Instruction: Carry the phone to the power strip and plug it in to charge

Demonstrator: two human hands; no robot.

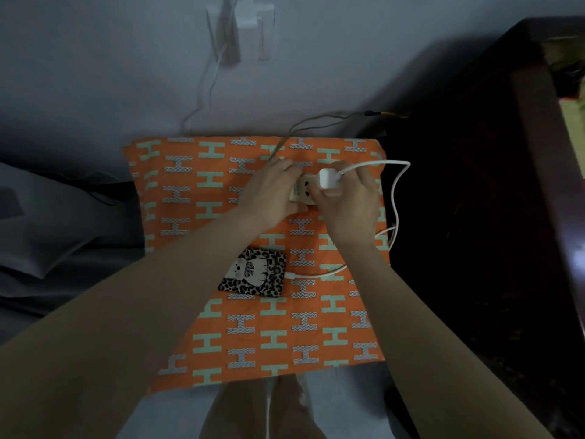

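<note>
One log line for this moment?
left hand steadies beige power strip | right hand presses white charger in | leopard-case phone cabled

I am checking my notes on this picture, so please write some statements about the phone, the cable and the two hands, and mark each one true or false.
1. The phone lies on the orange patterned cloth, and no hand touches it. True.
2. The white cable is not yet joined to the phone. False: its connector sits in the phone's right edge.
3. The right hand holds the white charger plug at the power strip. True.
4. The left hand rests on the phone. False: it steadies the power strip, farther from the person than the phone.
5. The power strip lies on the dark wooden furniture. False: it lies on the orange cloth.
</note>
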